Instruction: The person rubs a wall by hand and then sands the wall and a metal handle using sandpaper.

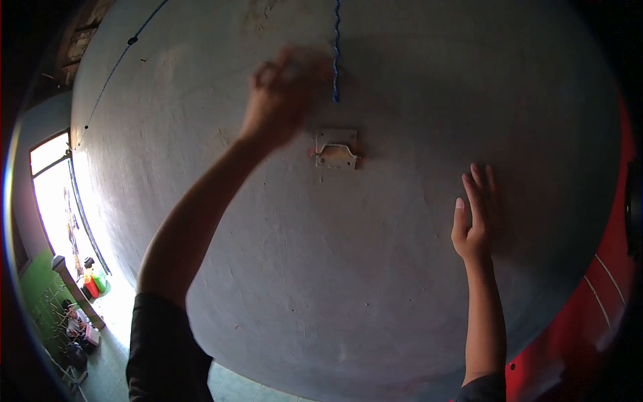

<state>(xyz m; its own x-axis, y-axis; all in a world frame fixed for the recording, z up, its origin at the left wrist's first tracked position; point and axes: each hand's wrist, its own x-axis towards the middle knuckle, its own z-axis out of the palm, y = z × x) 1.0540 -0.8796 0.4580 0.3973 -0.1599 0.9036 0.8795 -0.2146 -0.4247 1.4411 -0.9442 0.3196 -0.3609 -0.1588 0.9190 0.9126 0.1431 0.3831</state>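
Observation:
My left hand (278, 104) is raised near the grey wall (375, 268), its fingers smeared by motion. Whether it holds anything cannot be made out. Close to its right hangs a twisted blue cord (336, 53) that ends in mid-wall. Just below and to the right of this hand, a small metal plate with a bent bracket (337, 149) is fixed to the wall. Lower on the right, my right hand (474, 221) is open, fingers stretched upward, at or against the wall. Exact contact does not show.
A thin blue line with dark knots (132, 41) slants across the upper left. At the left is a bright doorway (57, 181), with colourful containers (92, 281) beside it. Pale floor tiles (248, 386) show at the bottom, and a red surface (576, 328) borders the right.

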